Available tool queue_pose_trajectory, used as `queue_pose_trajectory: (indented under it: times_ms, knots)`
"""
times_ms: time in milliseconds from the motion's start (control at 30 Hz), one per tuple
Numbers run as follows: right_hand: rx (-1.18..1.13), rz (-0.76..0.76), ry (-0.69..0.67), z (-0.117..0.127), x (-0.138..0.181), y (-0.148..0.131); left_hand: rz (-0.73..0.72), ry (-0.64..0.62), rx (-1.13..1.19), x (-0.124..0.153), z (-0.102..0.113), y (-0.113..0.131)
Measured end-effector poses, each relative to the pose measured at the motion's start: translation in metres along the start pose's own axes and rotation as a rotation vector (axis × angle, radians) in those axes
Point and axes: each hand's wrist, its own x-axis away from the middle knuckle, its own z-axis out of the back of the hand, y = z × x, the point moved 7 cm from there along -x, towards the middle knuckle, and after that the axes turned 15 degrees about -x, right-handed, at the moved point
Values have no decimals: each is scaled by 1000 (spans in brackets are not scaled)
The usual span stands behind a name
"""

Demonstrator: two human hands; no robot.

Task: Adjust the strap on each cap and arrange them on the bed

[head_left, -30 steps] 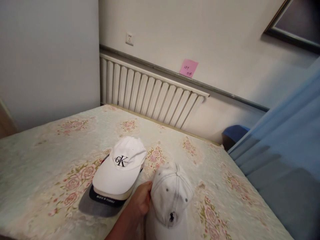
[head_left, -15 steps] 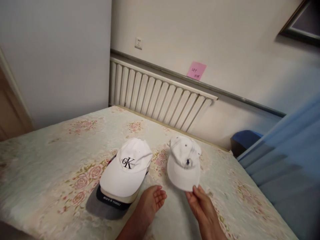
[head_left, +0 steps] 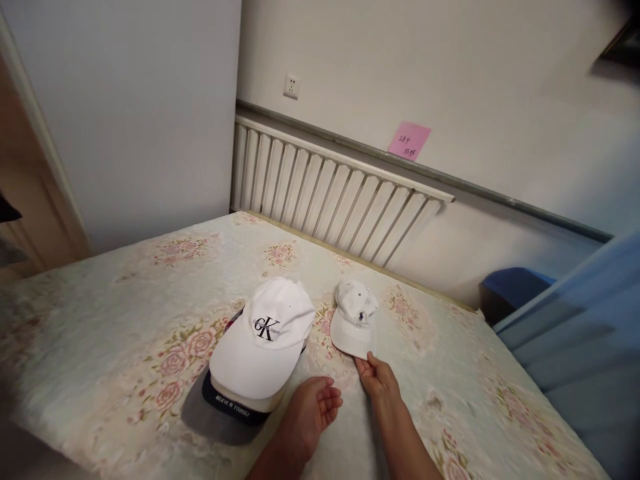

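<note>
My right hand (head_left: pixel 379 380) pinches the front of the brim of a white baseball cap (head_left: pixel 354 335), which has a small dark emblem on its front. That cap is over the bedspread; whether its far side rests on the cloth I cannot tell. To the left is a stack of caps, topped by a white cap with black letters (head_left: pixel 250 362). Beneath it show a cream brim and a dark brim with white lettering (head_left: pixel 234 408). My left hand (head_left: pixel 316 408) is beside the stack, fingers loosely curled and holding nothing.
A pale bedspread with rose patterns (head_left: pixel 190 250) covers the surface under the caps. Behind it are a white radiator (head_left: pixel 320 190) and a wall with a pink note (head_left: pixel 410 140). A blue curtain (head_left: pixel 575 353) hangs at the right, near a dark blue object (head_left: pixel 515 287).
My right hand has carried the emblem cap farther away and lower over the bedspread. The left hand stays beside the stack, and the whole view has shifted slightly.
</note>
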Motion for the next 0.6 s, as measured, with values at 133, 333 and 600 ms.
queue_pose_trajectory:
  times_ms: [133, 333, 600]
  knots:
    - [59, 12, 43, -1, 10, -2, -2, 14, -4, 0, 1, -2]
    - [183, 88, 222, 10, 32, -3, -23, -13, 15, 0, 0, -3]
    - [369, 60, -1, -60, 91, 10, -35, 64, 76, -3, 5, -6]
